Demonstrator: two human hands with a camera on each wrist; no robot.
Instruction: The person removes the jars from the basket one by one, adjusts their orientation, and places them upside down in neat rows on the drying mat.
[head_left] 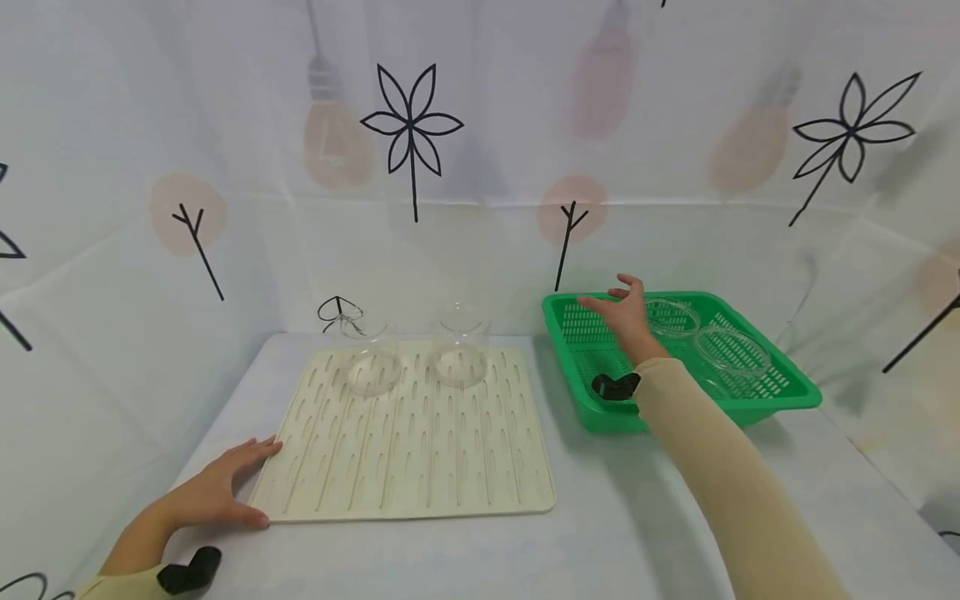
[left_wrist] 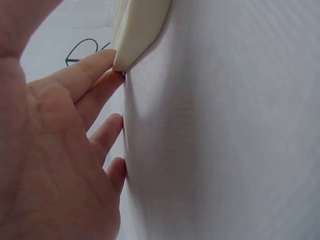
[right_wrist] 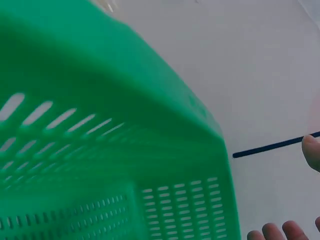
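Note:
A cream drying mat (head_left: 405,492) with raised ridges lies on the table. My left hand (head_left: 206,493) is spread at its left edge, thumb by the near corner. In the left wrist view, straight fingertips meet the mat's side (left_wrist: 142,30). Two clear, round glass vessels (head_left: 372,371) (head_left: 460,364) stand side by side on the mat's far part. To the right, my right hand (head_left: 626,321) hovers over the left part of a green slotted basket (head_left: 611,419), fingers apart and nothing held. Round clear glass pieces (head_left: 731,350) (head_left: 672,318) sit in the basket's right part.
A white cloth covers the table (head_left: 600,533). Behind it hangs a white curtain (head_left: 480,167) printed with flowers and bulbs. The basket's corner (right_wrist: 220,135) fills much of the right wrist view. Black wrist devices (head_left: 615,387) sit at both cuffs.

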